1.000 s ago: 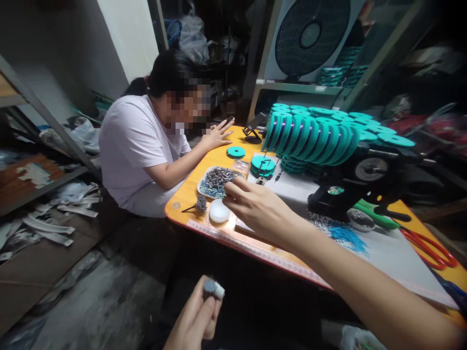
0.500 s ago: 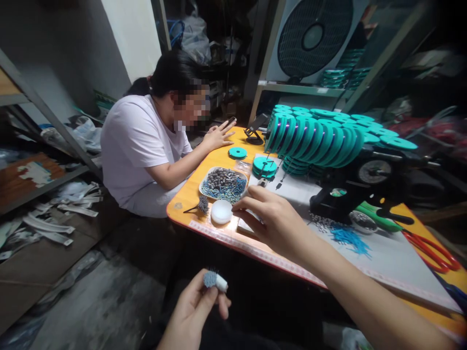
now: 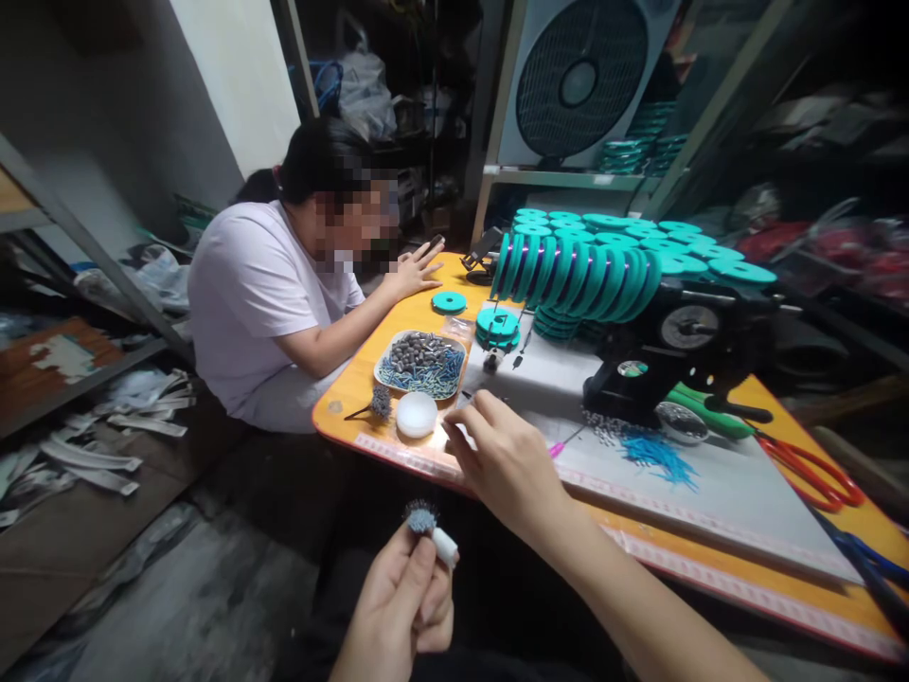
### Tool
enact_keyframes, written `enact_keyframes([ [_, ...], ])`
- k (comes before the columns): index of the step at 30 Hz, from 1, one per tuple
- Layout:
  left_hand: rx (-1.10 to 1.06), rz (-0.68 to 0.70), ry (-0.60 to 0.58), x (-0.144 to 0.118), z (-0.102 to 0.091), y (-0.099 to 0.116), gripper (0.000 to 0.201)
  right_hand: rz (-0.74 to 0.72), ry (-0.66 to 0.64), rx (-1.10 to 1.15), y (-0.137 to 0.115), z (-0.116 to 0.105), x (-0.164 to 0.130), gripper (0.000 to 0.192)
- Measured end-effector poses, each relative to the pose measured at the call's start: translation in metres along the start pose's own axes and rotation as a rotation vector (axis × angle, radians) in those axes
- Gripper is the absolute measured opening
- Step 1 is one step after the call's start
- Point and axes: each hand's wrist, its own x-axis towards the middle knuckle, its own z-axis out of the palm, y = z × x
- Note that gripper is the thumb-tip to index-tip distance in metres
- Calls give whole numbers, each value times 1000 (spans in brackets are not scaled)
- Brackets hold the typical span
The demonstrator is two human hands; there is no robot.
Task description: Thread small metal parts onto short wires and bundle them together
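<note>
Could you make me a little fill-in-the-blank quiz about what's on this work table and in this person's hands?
1. The left hand holds a small white piece tipped with a tuft of ____ bristles.
2. The tray of small parts stands just behind a round ____ lid.
3. The spools lined up on the table are ____ in colour.
4. The scissors have ____ handles.

Missing words: blue; white; teal; red

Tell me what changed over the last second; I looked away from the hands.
The right hand drew back from the dish of small parts toward the table's near edge. The left hand rose a little, keeping its grip on the small bristly plug. The dish, white lid, teal discs and seated person stayed put.
</note>
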Motion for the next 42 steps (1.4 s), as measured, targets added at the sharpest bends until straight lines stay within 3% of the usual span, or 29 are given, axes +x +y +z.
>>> enact_keyframes([
  [4, -16, -15, 5, 1, -3, -3, 54, -32, -51, -97, -5, 16, 5, 10],
  [11, -11, -25, 73, 2, -5, 3, 58, -8, -10, -173, -5, 9, -3, 14],
  [17, -9, 7, 27, -1, -3, 5, 57, -1, -20, -140, -8, 4, -3, 19],
  [20, -16, -20, 13, -1, -4, 5, 57, 13, 6, -71, -15, -17, -18, 19],
  [25, -32, -160, -43, -2, 2, 3, 62, -16, 38, 262, -26, -43, -51, 10],
  [29, -60, -230, -112, -6, 9, 3, 59, 38, 69, 173, -23, -48, -70, 10],
  [35, -68, -237, -196, -8, 15, 1, 54, 65, 89, 276, -19, -55, -79, 17],
  [42, 31, -149, -240, -1, 23, 2, 49, 321, 79, 567, -21, -60, -74, 8],
])
